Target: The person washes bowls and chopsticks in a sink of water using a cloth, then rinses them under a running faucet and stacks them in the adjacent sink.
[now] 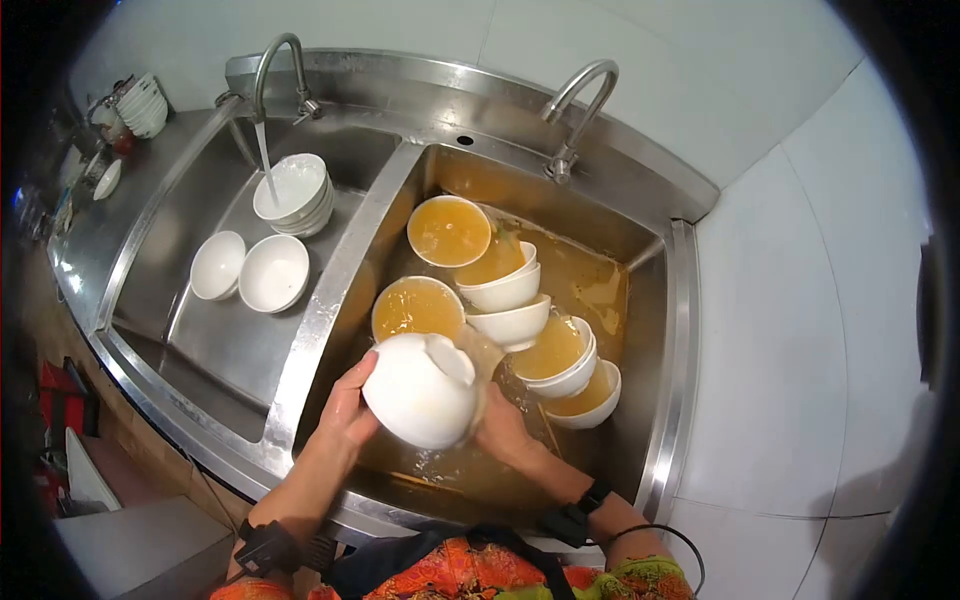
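Note:
My left hand [348, 405] is closed on the rim side of a white bowl [418, 395], which is tilted with its base up and to the right, above the murky water. On the bowl's right side, my right hand [503, 428] presses a thin beige cloth [482, 355] against it; the bowl partly hides those fingers. Just beyond is a bowl full of yellowish water [417, 308]. More white bowls [515, 325] sit half sunk or tilted in the right basin [655, 300], some nested together.
In the left basin [225, 345], water runs from a faucet [278, 70] into a stack of white bowls [292, 190]. Two single bowls [272, 275] lie nearby. A second faucet [585, 110] arches over the right basin. Stacked dishes [142, 105] stand on the far-left counter.

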`<state>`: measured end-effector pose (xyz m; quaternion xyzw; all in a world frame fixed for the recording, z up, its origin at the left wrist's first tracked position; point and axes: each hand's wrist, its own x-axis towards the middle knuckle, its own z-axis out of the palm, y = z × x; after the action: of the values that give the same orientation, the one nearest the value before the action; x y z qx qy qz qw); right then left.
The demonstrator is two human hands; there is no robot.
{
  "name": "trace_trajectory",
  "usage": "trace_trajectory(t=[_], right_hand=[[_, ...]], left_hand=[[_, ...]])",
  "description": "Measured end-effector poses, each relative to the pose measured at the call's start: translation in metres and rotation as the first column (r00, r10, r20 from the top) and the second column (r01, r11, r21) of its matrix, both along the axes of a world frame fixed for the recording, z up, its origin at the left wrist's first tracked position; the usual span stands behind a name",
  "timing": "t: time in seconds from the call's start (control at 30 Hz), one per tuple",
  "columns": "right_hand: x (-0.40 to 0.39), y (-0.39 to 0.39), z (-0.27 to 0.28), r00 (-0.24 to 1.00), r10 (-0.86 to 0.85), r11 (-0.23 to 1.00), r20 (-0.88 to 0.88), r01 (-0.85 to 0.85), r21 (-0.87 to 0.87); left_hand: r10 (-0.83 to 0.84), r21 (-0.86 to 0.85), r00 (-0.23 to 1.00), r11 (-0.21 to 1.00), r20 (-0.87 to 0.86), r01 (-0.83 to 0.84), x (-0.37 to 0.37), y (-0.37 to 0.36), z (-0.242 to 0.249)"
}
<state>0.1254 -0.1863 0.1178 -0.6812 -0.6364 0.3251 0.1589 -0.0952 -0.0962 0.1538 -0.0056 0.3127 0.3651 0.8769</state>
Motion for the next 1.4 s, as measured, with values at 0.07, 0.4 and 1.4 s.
trace_trajectory(t=[0.07,0.4,1.4], right_hand=[[0.011,-0.011,-0.032,0.984,0.08,0.99,0.158,-0.097,0.101],[0.067,-0.019,-0.032,0.474,-0.676,0.729,-0.564,0.54,-0.421],[0.042,-0.015,-0.013,0.47,-0.596,0.801,-0.651,0.283,-0.528]], left_hand=[[-0.028,0.167,0.967,0.983,-0.254,0.073,0.009,-0.01,0.01],[-0.13,0.041,0.971,0.989,-0.198,0.141,0.076,-0.038,-0.006],[-0.353,0.205,0.889,0.884,-0.291,0.419,0.029,-0.027,-0.029]])
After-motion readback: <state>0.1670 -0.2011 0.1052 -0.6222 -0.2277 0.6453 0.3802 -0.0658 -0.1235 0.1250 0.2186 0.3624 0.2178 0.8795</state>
